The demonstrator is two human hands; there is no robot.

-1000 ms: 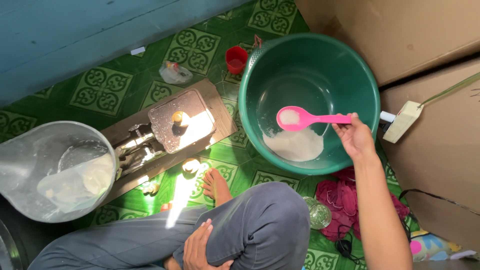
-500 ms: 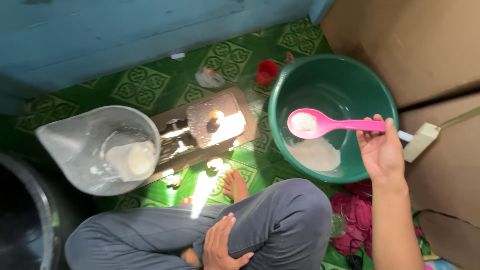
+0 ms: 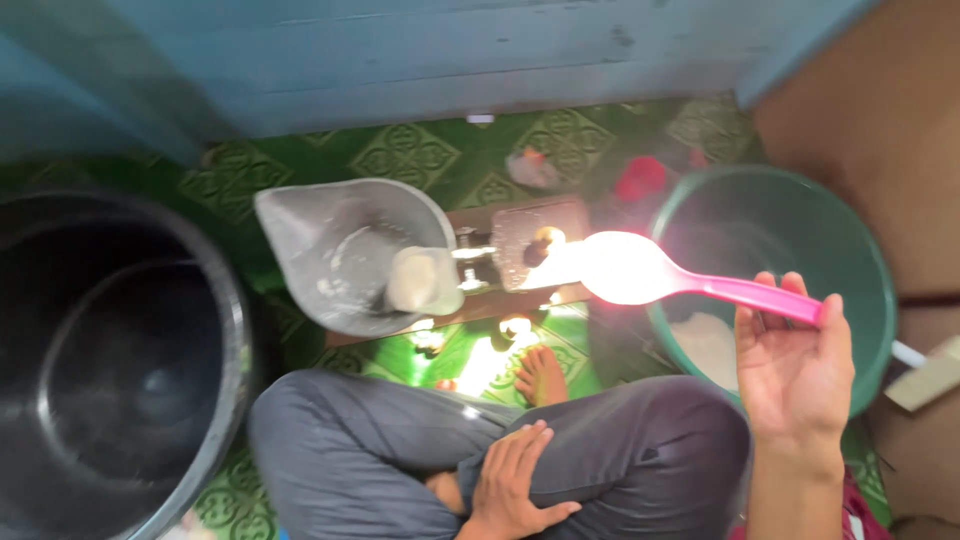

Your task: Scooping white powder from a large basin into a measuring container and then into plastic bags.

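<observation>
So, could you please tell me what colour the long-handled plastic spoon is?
Pink; the plastic spoon shows best in the head view.

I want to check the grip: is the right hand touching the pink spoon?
Touching. The head view shows the right hand with its fingers closed around the handle of the pink spoon.

Green patterned floor mat [image 3: 400,155] under green basin [image 3: 870,260], black tub [image 3: 235,330], wooden board [image 3: 480,300], clear bag [image 3: 330,250].
</observation>
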